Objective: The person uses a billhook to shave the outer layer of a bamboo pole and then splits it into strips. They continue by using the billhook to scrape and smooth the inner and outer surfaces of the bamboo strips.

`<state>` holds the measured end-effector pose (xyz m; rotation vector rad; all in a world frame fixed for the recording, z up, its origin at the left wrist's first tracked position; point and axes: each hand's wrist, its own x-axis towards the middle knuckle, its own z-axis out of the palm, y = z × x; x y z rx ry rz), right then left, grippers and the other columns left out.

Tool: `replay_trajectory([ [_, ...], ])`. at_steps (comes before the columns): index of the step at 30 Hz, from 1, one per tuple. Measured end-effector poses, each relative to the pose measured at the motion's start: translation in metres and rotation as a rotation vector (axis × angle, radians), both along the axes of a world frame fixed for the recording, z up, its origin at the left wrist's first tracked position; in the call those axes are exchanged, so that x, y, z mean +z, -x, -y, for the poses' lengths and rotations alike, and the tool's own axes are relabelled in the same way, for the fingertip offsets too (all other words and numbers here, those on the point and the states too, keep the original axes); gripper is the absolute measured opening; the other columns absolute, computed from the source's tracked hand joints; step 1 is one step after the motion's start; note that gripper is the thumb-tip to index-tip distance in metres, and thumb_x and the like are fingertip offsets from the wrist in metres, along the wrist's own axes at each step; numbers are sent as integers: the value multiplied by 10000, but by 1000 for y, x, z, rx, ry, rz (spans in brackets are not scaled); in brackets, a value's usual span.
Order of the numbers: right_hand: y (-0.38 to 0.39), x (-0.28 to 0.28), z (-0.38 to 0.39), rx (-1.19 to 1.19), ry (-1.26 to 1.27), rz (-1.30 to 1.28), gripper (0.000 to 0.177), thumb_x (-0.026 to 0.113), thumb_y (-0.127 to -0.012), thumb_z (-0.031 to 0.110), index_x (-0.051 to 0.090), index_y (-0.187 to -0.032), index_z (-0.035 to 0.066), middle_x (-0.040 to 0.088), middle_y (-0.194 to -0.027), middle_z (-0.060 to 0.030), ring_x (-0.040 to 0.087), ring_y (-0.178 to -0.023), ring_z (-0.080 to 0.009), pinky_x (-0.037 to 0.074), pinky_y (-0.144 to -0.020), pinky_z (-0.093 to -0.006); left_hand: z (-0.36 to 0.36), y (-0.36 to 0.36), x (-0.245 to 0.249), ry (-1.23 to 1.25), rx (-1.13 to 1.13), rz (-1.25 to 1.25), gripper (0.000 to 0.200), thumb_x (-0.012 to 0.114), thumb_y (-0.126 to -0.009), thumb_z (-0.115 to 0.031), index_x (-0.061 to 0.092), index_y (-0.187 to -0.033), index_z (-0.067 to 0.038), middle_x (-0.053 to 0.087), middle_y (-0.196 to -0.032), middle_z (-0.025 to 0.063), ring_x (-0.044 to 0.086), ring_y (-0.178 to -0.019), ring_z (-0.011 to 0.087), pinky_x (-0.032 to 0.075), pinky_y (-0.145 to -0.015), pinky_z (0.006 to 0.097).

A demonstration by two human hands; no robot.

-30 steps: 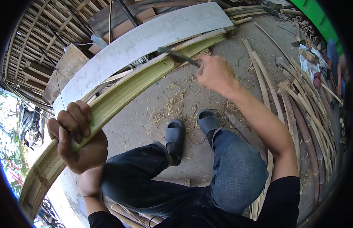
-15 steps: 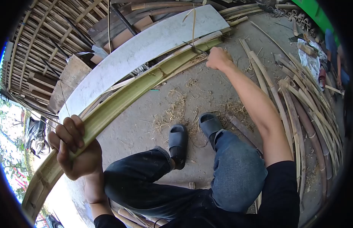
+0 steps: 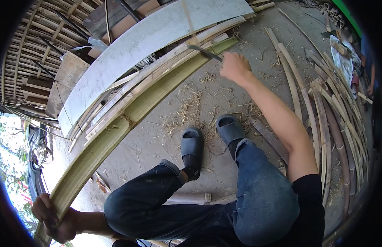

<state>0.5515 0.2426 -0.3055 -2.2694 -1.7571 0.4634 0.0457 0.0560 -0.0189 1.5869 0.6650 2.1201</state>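
A long split piece of green bamboo (image 3: 152, 96), its hollow side up, runs diagonally from the lower left to the top centre. Near its lower end my left hand (image 3: 55, 218) is wrapped around it. At the far end my right hand (image 3: 235, 67) is closed on the handle of a dark curved blade (image 3: 205, 52), which lies across the bamboo. A thin light strip (image 3: 187, 18), blurred, rises above the blade. Another split length (image 3: 174, 53) lies alongside, on the far side of the green one.
A long pale board (image 3: 145, 45) lies beyond the bamboo. Bamboo strips (image 3: 335, 111) are piled on the right. Shavings (image 3: 191, 109) lie on the floor near my sandals (image 3: 192, 142). Part of another person (image 3: 367, 61) shows at the right edge.
My left hand has moved down and left along with the green bamboo, whose node now sits lower left. The blade and my right hand have shifted slightly left.
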Motion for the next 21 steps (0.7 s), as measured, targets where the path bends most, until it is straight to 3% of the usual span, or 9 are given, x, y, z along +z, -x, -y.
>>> replay_trajectory([
  [4,-163,-127,-35,-417,516,328,335,733,-876,210,751,-1183,75,710,-1274,-154,703,-1161,-303,592,-902,-378,35,80,24,-111,-132,-43,279,553,-635,-142,276,-613,-170,345,-718,72,359,-715,201,319,-735,359],
  [5,-168,-118,-6,-400,488,272,357,751,-848,203,749,-1172,52,705,-1292,-141,706,-1156,-300,589,-905,-384,42,83,30,-75,-435,19,295,545,-614,-159,252,-592,-182,340,-719,88,364,-739,213,324,-762,379],
  [8,-175,-138,43,-492,362,28,398,759,-790,181,735,-1139,-10,747,-1129,-190,740,-1038,-312,583,-851,-405,41,104,22,-85,111,-40,286,535,-598,-170,250,-577,-182,347,-733,93,362,-762,232,329,-763,402],
  [10,-162,-131,73,-492,367,-95,414,756,-776,181,725,-1127,-36,759,-1051,-210,751,-978,-322,578,-830,-412,40,145,25,-50,35,-76,283,550,-573,-195,269,-569,-167,360,-751,97,370,-792,254,343,-772,421],
  [14,-108,-82,124,-416,-23,-428,447,765,-761,205,685,-1096,-79,740,-886,-219,734,-853,-358,567,-803,-415,41,175,39,-133,-31,-105,244,525,-627,-267,438,-581,-43,510,-858,213,492,-903,347,427,-877,498],
  [16,-82,-47,135,-216,-175,-367,445,770,-761,206,661,-1102,-59,727,-880,-218,727,-849,-374,567,-798,-406,14,65,33,-225,764,-359,282,512,-517,-181,257,-636,-167,337,-671,58,397,-667,167,350,-704,322],
  [18,-46,1,140,-84,-274,-421,436,761,-776,202,637,-1126,-27,718,-894,-229,730,-874,-383,570,-802,-413,14,74,47,-402,567,-137,300,470,-406,-224,261,-611,-161,368,-687,89,442,-683,205,421,-757,339],
  [20,-2,57,143,96,-368,-494,428,748,-792,189,618,-1147,-14,716,-889,-226,737,-870,-381,577,-803,-434,8,43,49,-265,1046,-627,305,441,-382,-232,280,-623,-137,372,-704,103,435,-677,240,455,-760,383],
  [21,23,88,145,204,-406,-523,426,742,-798,178,610,-1155,-14,717,-875,-215,743,-855,-375,582,-799,-444,6,49,47,-238,901,-453,329,441,-375,-245,286,-638,-121,375,-714,99,423,-650,232,453,-732,360],
])
